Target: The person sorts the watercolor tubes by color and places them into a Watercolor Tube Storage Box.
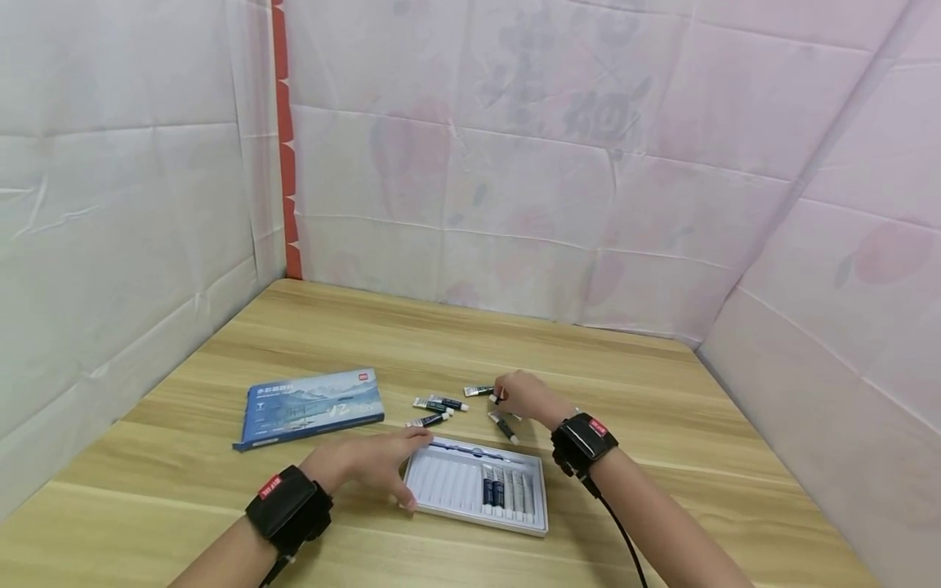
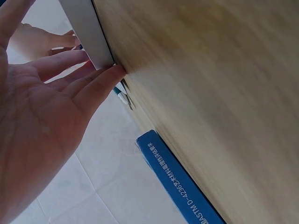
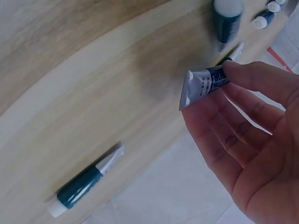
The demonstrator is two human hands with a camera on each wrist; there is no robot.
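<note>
My right hand (image 1: 525,395) pinches a small paint tube (image 3: 203,86) between thumb and fingertips, its flat silver end pointing away. A green paint tube (image 3: 84,186) lies on the table near that hand. My left hand (image 1: 378,465) rests at the left end of the white tray (image 1: 444,482), thumb by the near corner and extended fingers touching the far corner. Several paint tubes (image 1: 507,490) lie side by side in the tray's right slots, and a slim brush (image 1: 470,451) lies along its far edge. The left slots hold no tubes.
Several loose paint tubes (image 1: 434,406) lie on the wooden table (image 1: 625,367) beyond the tray. A blue paint box (image 1: 312,407) lies farther left. Pale cloth walls (image 1: 515,163) close in the back and both sides. A black cable (image 1: 625,535) hangs from the right wrist.
</note>
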